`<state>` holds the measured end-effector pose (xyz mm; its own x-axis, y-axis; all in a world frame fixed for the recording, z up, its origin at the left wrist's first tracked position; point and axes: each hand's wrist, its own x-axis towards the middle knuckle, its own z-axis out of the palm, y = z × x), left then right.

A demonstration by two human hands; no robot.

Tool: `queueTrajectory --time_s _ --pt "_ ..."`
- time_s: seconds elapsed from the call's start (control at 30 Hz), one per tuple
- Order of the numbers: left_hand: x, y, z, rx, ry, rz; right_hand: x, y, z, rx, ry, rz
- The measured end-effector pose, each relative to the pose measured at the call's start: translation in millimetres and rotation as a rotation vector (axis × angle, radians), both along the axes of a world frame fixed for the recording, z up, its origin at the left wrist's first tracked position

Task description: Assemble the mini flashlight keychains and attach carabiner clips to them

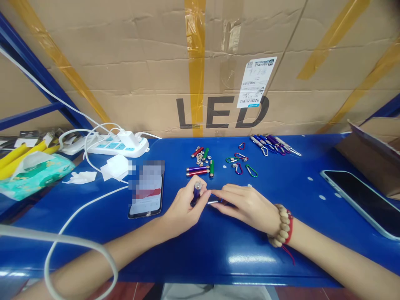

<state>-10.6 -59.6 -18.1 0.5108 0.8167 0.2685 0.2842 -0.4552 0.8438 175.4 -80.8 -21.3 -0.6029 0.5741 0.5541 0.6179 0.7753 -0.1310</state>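
My left hand (184, 206) pinches a small blue flashlight tube (197, 191), held upright over the blue table (218, 250). My right hand (246, 204), with a bead bracelet at the wrist, is closed on a thin blue and silver part (215, 201) that points at the left fingers. The two hands nearly touch. Just beyond them lie loose purple, red and green tubes (200, 169), small round parts (201, 157) and several coloured carabiner clips (240, 163).
A row of finished keychain lights (271, 143) lies at the back. A phone (146, 189) lies left of my hands, another phone (362, 200) at right. A power strip (115, 146) with white cables, a tissue pack (34, 173) and a cardboard wall (200, 62) are nearby.
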Motion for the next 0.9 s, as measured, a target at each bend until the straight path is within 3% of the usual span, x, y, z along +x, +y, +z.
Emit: queueTrajectory --time_s 0.23,0.53,0.73,0.9 --pt "0.8 -0.3 1.5 0.045 0.081 -0.007 -5.5 -0.8 -2.1 0.079 -0.034 -0.005" --pt "0.4 -2.3 4.2 -0.025 0.100 -0.014 -9.9 -6.8 2.0 0.010 0.072 -0.072" --pt "-2.8 -1.1 7.4 -0.134 0.199 -0.126 -2.5 -2.5 6.5 0.194 0.226 -0.169" --pt "-1.5 -3.8 4.0 -0.111 0.274 -0.135 -4.1 -4.7 7.7 0.272 0.176 -0.162"
